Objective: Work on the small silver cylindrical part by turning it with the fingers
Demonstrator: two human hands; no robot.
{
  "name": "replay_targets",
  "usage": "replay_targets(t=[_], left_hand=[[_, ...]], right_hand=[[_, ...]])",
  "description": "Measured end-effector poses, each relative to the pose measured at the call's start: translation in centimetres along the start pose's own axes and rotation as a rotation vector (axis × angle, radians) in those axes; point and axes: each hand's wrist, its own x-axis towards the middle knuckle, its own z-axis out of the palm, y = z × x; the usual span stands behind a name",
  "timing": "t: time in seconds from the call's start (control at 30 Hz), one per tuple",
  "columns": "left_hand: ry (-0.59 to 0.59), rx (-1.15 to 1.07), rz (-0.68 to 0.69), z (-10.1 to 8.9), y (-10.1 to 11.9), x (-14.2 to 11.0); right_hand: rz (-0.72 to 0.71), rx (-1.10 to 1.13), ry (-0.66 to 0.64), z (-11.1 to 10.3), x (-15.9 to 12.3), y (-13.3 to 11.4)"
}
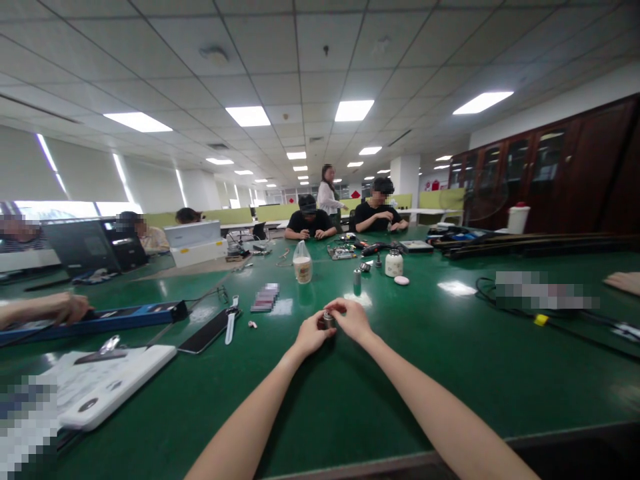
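A small silver-grey metal cylinder (329, 321) stands between my two hands, just over or on the green table. My left hand (311, 335) is closed round its left side, with thumb and fingers bent about it. From the right, my right hand (353, 319) pinches at its top end; what the fingertips grip there is too small to make out. Beyond my right hand a second silver cylinder (357, 283) stands upright. Behind it are a small metal part (365, 267), a dark small fitting (379, 261), a white jar (394, 265) and a pale round lid (401, 281).
A bagged tub (302, 269) stands ahead. Leftward lie a phone (207, 332), a watch (231, 323), an earbud (253, 325), a clipboard (120, 387) and a blue power strip (135, 315) under another person's hand (55, 308). Black cables (565, 330) lie right. Several people sit around.
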Motion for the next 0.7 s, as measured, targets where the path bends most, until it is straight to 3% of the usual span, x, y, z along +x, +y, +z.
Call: replay_targets(t=[0.37,0.53,0.7], left_hand=[[-0.004,-0.114,-0.015,-0.6,0.4,0.3],[0.081,-0.142,-0.024,-1.7,0.8,0.7],[0.155,-0.023,0.001,-1.4,1.4,0.4]], right_hand=[[0.057,0.042,-0.004,0.7,0.1,0.4],[0.079,0.083,-0.001,0.8,0.0,0.9],[0.124,0.151,-0.087,1.6,-0.5,2.2]])
